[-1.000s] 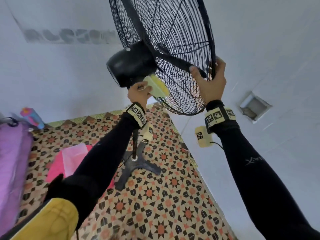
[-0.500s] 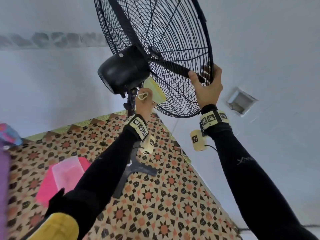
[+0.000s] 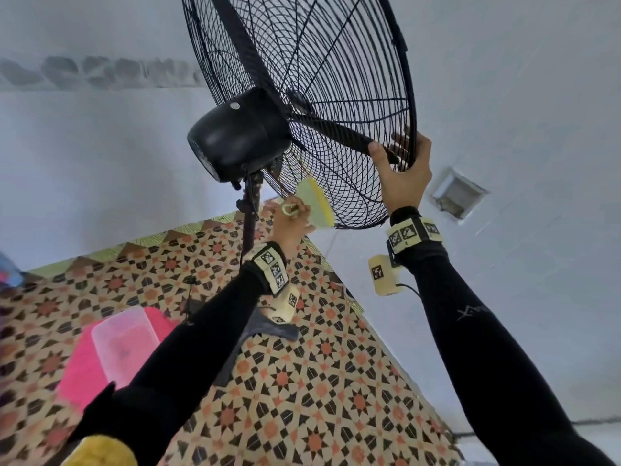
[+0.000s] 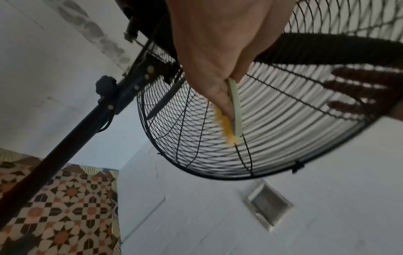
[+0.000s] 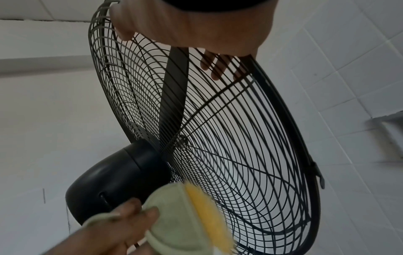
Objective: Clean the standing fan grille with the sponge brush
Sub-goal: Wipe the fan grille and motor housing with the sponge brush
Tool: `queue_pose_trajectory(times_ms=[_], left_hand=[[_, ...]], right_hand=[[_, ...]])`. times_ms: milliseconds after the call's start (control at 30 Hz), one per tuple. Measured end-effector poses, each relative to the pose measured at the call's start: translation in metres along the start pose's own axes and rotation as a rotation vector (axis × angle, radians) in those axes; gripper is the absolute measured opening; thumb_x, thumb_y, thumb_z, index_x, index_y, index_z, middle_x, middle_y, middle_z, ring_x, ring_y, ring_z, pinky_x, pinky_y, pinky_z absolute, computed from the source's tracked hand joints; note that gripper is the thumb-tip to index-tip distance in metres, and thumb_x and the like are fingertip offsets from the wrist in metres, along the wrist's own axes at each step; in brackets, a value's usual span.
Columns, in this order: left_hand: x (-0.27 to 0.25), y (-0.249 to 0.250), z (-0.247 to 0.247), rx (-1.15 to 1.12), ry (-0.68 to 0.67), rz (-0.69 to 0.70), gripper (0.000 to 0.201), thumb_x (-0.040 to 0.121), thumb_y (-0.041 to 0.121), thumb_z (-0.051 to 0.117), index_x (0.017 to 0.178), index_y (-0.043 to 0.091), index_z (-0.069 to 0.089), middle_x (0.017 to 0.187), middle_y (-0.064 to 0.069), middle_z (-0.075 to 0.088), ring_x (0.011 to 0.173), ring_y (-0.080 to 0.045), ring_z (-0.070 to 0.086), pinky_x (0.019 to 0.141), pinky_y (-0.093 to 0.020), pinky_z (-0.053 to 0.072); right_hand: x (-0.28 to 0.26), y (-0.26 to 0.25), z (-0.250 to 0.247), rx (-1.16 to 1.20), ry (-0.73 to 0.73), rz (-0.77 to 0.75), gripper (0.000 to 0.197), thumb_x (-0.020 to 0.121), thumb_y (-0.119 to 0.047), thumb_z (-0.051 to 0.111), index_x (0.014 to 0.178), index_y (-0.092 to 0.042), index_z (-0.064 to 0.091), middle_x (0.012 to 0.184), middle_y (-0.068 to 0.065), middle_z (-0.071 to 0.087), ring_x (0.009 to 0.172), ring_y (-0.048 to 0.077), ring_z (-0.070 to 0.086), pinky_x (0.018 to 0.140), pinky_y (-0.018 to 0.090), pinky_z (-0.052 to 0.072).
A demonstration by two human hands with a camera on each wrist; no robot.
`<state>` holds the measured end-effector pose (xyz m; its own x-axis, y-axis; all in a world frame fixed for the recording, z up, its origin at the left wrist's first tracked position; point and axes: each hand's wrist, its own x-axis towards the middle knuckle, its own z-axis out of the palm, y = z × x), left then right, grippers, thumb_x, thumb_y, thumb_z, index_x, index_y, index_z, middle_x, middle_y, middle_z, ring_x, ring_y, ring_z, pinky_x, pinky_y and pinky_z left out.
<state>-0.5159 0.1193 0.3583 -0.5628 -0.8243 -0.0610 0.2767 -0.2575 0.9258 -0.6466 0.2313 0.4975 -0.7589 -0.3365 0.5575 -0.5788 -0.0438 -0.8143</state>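
A black standing fan rises above me, its round wire grille (image 3: 322,95) tilted and its motor housing (image 3: 235,132) facing left. My left hand (image 3: 290,218) grips a pale green sponge brush (image 3: 314,203) with yellow bristles, pressed against the lower back of the grille (image 4: 218,138). The yellow bristles (image 4: 226,124) touch the wires, and the brush (image 5: 191,219) also shows in the right wrist view. My right hand (image 3: 403,169) grips the grille's rim on the right, thumb on the back, fingers (image 5: 216,67) curled over the front wires.
The fan's pole (image 3: 250,213) runs down to a cross-shaped base (image 3: 265,327) on a patterned tile floor (image 3: 302,398). A clear plastic box (image 3: 124,341) on a pink lid lies at the left. White tiled walls meet behind the fan; a small recessed vent (image 3: 457,193) sits right.
My left hand has drawn the brush down the back of the grille, from beside the motor housing toward the lower rim. My right hand has kept its hold on the rim.
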Motion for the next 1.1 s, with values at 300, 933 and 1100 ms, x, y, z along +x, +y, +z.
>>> queue_pose_trajectory(times_ms=[300, 933, 1100], left_hand=[[0.006, 0.01, 0.003, -0.189, 0.147, -0.001, 0.014, 0.099, 0.003, 0.063, 0.099, 0.016, 0.058, 0.134, -0.018, 0.062, 0.123, -0.04, 0.062, 0.079, -0.04, 0.064], [-0.035, -0.049, 0.018, -0.157, 0.145, 0.179, 0.023, 0.096, -0.005, 0.059, 0.082, 0.013, 0.052, 0.098, 0.0, 0.068, 0.098, -0.032, 0.065, 0.078, -0.054, 0.058], [-0.023, -0.038, 0.033, -0.129, 0.184, 0.175, 0.031, 0.096, -0.008, 0.056, 0.079, 0.018, 0.056, 0.098, -0.008, 0.061, 0.087, -0.024, 0.065, 0.061, -0.04, 0.063]], right_hand=[[-0.008, 0.001, 0.002, 0.008, 0.002, 0.008, 0.073, 0.076, -0.058, 0.081, 0.129, -0.015, 0.053, 0.117, -0.005, 0.069, 0.107, 0.005, 0.065, 0.096, 0.024, 0.053], [-0.01, 0.004, -0.002, 0.112, -0.042, -0.053, 0.076, 0.074, -0.059, 0.083, 0.128, -0.016, 0.053, 0.118, -0.006, 0.07, 0.108, 0.007, 0.067, 0.094, 0.035, 0.056], [-0.011, 0.007, -0.005, 0.129, -0.042, -0.055, 0.077, 0.073, -0.058, 0.084, 0.13, -0.015, 0.053, 0.119, -0.005, 0.069, 0.11, 0.007, 0.066, 0.095, 0.034, 0.055]])
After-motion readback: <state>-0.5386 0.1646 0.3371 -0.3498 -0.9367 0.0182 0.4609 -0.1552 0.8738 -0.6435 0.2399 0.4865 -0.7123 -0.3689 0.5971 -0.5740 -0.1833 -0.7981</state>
